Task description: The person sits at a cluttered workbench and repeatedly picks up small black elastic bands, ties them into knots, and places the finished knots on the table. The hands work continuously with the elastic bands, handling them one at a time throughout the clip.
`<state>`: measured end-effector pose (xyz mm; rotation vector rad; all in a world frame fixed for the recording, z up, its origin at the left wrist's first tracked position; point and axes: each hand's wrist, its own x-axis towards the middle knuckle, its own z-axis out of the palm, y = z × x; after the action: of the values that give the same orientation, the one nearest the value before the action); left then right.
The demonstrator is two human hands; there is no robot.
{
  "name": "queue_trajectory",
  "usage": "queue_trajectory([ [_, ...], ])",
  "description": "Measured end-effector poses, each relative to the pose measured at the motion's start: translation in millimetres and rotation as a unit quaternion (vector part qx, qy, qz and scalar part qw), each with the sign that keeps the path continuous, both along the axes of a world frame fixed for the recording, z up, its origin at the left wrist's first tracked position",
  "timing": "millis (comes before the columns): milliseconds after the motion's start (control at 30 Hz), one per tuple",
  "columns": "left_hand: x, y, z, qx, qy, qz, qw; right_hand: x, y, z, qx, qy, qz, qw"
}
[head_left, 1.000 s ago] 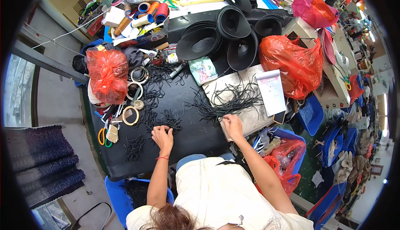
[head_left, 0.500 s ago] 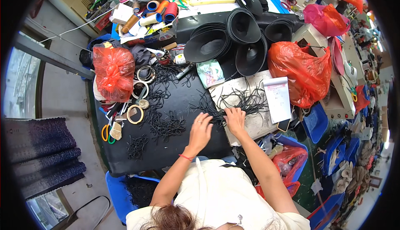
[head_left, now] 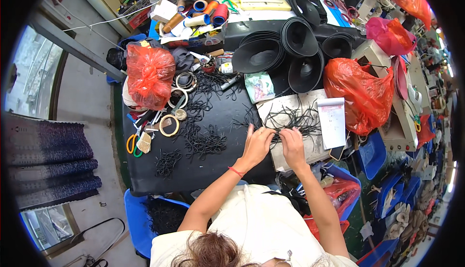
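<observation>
Thin black cords (head_left: 293,116) lie in a loose tangle on a pale board (head_left: 312,145) in front of me. At the near side of this tangle, my left hand (head_left: 258,144) is closed, its thumb and fingertips pinching a black cord. My right hand (head_left: 292,147) sits close beside it, fingertips also pinched on the cord. The small stretch of cord between the two hands is mostly covered by the fingers. To the left, more bunched cords (head_left: 206,142) and a smaller knotted heap of cords (head_left: 168,163) rest on the black tabletop (head_left: 218,170).
A notepad (head_left: 332,125) lies on the board's right side, beside a red plastic bag (head_left: 358,95). Stacked black curved sheets (head_left: 259,54) stand behind. Tape rolls (head_left: 169,125), scissors (head_left: 131,143) and another red bag (head_left: 150,76) crowd the left. Thread spools (head_left: 197,21) fill a box behind.
My left hand has moved from hovering open to closing beside my right hand, and both now pinch a cord. The whole view has shifted slightly. Another person's hand now shows at the far edge.
</observation>
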<state>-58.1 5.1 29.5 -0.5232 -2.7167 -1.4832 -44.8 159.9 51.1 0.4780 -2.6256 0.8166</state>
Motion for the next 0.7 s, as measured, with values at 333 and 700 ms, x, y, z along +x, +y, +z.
queue_trajectory([
  [333,23.8,-43.6,41.0,0.341,-0.478,-0.072,0.806,18.2,-5.1,48.7,-0.146,-0.037,-0.123,0.981],
  [700,35.7,-24.7,56.8,0.407,-0.483,0.008,0.776,21.2,-21.7,49.3,-0.188,-0.023,-0.205,0.96],
])
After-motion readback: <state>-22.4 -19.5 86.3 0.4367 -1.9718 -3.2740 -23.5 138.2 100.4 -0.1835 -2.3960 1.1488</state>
